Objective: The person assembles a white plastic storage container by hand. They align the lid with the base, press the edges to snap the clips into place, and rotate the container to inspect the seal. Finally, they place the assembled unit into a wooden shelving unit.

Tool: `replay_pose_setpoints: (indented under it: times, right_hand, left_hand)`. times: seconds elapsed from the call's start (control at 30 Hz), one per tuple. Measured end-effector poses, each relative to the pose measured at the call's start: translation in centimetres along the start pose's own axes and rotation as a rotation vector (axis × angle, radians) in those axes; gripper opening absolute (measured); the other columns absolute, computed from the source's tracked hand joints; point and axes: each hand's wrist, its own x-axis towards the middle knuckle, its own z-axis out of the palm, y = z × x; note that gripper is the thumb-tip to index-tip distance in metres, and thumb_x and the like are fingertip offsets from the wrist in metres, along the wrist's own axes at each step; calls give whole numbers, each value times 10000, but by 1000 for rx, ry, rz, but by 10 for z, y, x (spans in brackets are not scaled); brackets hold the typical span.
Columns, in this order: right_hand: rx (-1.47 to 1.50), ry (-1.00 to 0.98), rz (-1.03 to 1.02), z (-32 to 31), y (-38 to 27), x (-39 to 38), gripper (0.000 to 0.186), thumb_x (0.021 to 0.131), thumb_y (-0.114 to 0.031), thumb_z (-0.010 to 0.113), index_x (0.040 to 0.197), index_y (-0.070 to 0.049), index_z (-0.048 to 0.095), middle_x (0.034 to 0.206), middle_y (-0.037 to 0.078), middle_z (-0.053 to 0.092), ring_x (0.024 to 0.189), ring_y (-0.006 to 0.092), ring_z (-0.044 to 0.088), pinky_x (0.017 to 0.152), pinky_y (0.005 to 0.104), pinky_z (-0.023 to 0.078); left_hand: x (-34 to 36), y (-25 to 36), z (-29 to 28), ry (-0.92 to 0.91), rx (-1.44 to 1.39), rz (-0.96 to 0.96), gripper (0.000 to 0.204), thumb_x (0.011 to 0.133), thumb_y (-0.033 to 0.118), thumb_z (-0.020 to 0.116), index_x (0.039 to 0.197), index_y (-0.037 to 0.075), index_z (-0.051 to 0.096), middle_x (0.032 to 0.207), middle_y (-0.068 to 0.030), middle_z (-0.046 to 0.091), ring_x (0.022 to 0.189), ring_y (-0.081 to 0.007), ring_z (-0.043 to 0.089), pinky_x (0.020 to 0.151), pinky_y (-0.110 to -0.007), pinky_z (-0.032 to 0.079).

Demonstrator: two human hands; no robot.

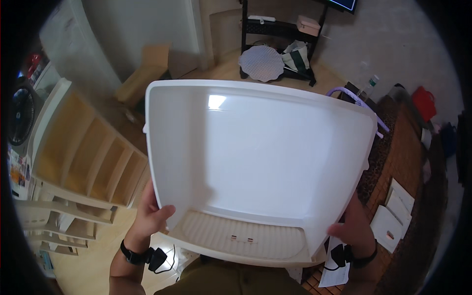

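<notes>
A big white plastic drawer [260,157] fills the middle of the view, its hollow inside turned up toward me. The side nearest my body has a beige ribbed panel [241,236] with two small slots. My left hand [153,214] grips the drawer's left wall near its lower corner, thumb over the rim and fingers hidden behind it. At the opposite lower corner, my right hand [350,223] holds the right wall, thumb on the inner side and fingers out of sight. Each wrist wears a black strap with a small black device.
To the left stands a beige plastic cabinet frame [91,152] with several open bays, and a fan [22,110] beside it. A black shelf rack [280,37] is at the back. On the right, papers [391,221] lie on a brown woven mat [393,167]. An open cardboard box [142,73] stands far left.
</notes>
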Motion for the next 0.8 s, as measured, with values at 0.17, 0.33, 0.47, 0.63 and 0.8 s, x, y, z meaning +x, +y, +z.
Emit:
replay_pose_setpoints:
  times: [0.17, 0.33, 0.47, 0.63, 0.8]
  right_hand:
    - [-172, -69, 111, 4, -5, 1, 812, 698, -312, 765, 1314, 21, 352, 1212, 231, 476, 1101, 353, 519, 907, 440, 441]
    - [-275, -119, 42, 3, -6, 1, 619, 726, -278, 729, 1214, 2, 470, 1161, 229, 495, 1037, 375, 530, 873, 447, 448]
    - [-275, -67, 29, 5, -5, 2, 496, 725, -233, 710, 1137, -12, 545, 1127, 210, 524, 1020, 371, 537, 862, 451, 449]
    - [-206, -25, 37, 10, -2, 7, 479, 728, -218, 699, 1127, -6, 543, 1096, 223, 539, 985, 374, 557, 848, 453, 457]
    - [-238, -13, 57, 8, 10, 8, 506, 733, -221, 693, 1142, 18, 513, 1089, 237, 540, 959, 386, 568, 844, 450, 462]
  left_hand:
    - [-2, 10, 3, 19, 45, 1, 757, 717, -72, 537, 1420, 25, 273, 1267, -79, 492, 1154, -175, 489, 969, -314, 391]
    - [-5, 16, 5, 49, 40, 10, 754, 728, -57, 550, 1419, 25, 259, 1264, -87, 493, 1155, -185, 489, 968, -328, 396]
    - [-4, 17, 5, 53, 41, 9, 759, 731, -46, 572, 1420, 27, 261, 1271, -87, 491, 1168, -186, 482, 979, -335, 387]
    - [4, 14, 2, 40, 95, -42, 752, 732, -48, 577, 1416, 19, 273, 1277, -81, 490, 1180, -182, 474, 990, -330, 373]
    - [11, 10, 5, 15, 101, -28, 738, 735, -62, 558, 1415, 25, 283, 1269, -72, 493, 1175, -177, 475, 992, -318, 367]
